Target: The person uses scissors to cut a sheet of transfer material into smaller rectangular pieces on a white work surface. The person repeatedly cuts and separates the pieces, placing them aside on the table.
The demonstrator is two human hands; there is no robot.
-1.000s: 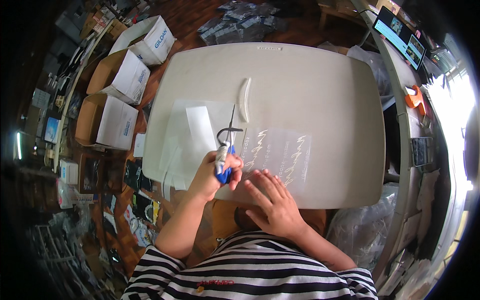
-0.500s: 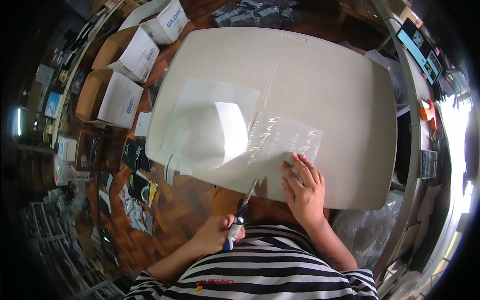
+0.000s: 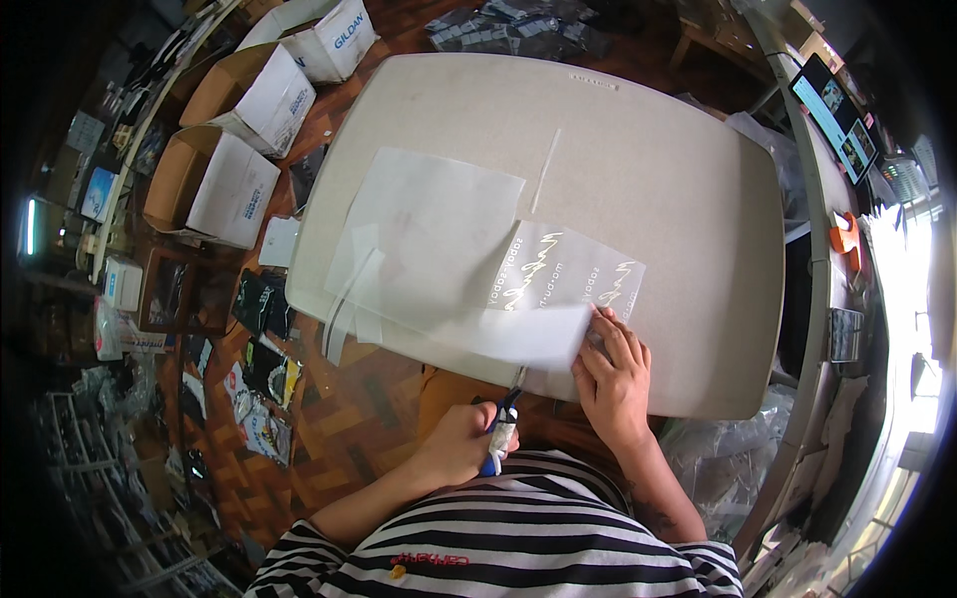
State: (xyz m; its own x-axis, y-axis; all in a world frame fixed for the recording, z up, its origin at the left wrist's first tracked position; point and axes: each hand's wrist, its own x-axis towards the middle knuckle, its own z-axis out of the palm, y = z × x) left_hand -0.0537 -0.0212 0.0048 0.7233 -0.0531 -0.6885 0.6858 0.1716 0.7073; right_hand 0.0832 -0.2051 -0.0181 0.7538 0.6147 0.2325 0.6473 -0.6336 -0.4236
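My left hand (image 3: 464,444) is closed round the handles of a pair of scissors (image 3: 501,439), blue and black with white wrapping. Its blades point away from me at the table's near edge, partly hidden by a sheet. My right hand (image 3: 616,374), fingers bent, pinches the right end of a white sheet (image 3: 528,332), blurred and curling up along the near side. Under and beyond it, a translucent sheet with pale gold lettering (image 3: 578,261) lies flat, its near right part hidden by my fingers.
On the beige table (image 3: 688,199) lie a larger translucent sheet (image 3: 439,194), cut strips (image 3: 364,294) at the left edge and a thin strip (image 3: 545,171). Open cartons (image 3: 214,189) stand on the floor at left. A side bench at right holds a tablet (image 3: 835,115) and an orange tool (image 3: 845,236).
The white sheet has dropped from its raised curl and swung right to my right hand, whose fingers have bent onto it. My left hand moved the scissors slightly right and away.
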